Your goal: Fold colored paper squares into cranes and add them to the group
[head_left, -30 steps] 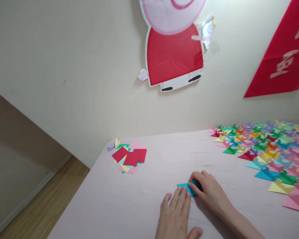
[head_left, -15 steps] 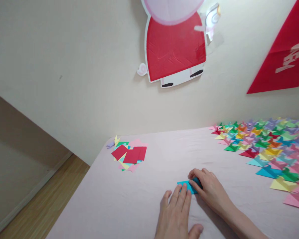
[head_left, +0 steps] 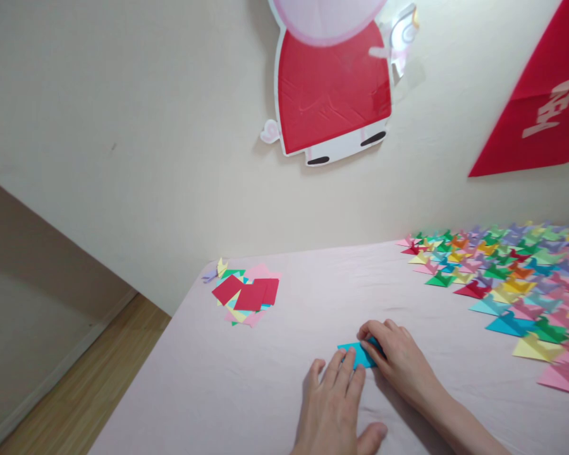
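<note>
Low and right of centre, on the counter (head_left: 208, 373) covered in pale pink cloth: a small rectangular piece of bright blue folded paper (head_left: 364, 357), between both hands, partly covered by fingers. Laid palm down from the near side, the left hand (head_left: 329, 398), with fingertips on the left end and near edge of the blue paper; grip apart, fingers stretched out, little finger off to the left, thumb spread well away. Reaching in from the right, the right hand (head_left: 398, 354), with fingers bent and thumb laid over the right end of the paper; grip clamped on that end, darkened by shadow. Cannot tell the exact fold beneath the fingers.

Farther off to the left, a loose overlapping pile of square paper sheets (head_left: 252, 295), red on top, with pink, green, yellow and light blue edges beneath. Just beside it at the corner, a pale yellow folded paper piece (head_left: 222, 268) and a lilac folded paper piece (head_left: 210, 275). Spread along the right side, many multicoloured folded paper figures (head_left: 509, 323), in close rows. On the off-white wall (head_left: 123, 95) behind, a cartoon cutout in a red dress (head_left: 334, 82) and a red banner with pale lettering (head_left: 531, 101). Down at the left, light wood flooring (head_left: 109, 360).
</note>
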Motion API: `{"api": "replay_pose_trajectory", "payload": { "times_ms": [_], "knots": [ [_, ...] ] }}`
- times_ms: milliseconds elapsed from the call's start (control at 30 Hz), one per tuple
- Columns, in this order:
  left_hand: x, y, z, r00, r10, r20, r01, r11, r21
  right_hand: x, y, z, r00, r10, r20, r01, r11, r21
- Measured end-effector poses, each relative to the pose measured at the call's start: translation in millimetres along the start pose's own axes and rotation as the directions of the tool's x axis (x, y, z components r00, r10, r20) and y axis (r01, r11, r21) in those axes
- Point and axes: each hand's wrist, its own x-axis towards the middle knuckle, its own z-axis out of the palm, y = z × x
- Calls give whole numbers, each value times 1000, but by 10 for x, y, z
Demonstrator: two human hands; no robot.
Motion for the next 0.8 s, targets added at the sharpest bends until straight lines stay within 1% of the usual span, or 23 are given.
{"api": "replay_pose_trajectory", "payload": {
  "times_ms": [167,300,433,567,800],
  "knots": [
    [21,25,-54,998,-43,49,47,995,-88,-9,-55,-22,1000,-22,-5,22,999,-40],
    [17,50,-73,996,-66,61,74,987,-144,-13,-150,-79,999,-32,30,33,998,-51],
    [3,70,-79,994,-87,67,98,978,-183,1,-200,-115,997,-2,75,6,999,-51],
    [-20,67,-87,994,-93,55,103,970,-219,14,-190,-115,992,26,120,-19,998,-60],
    [-42,42,-68,996,-93,15,94,969,-227,16,-137,-82,992,50,118,-41,996,-79]
  ]
}}
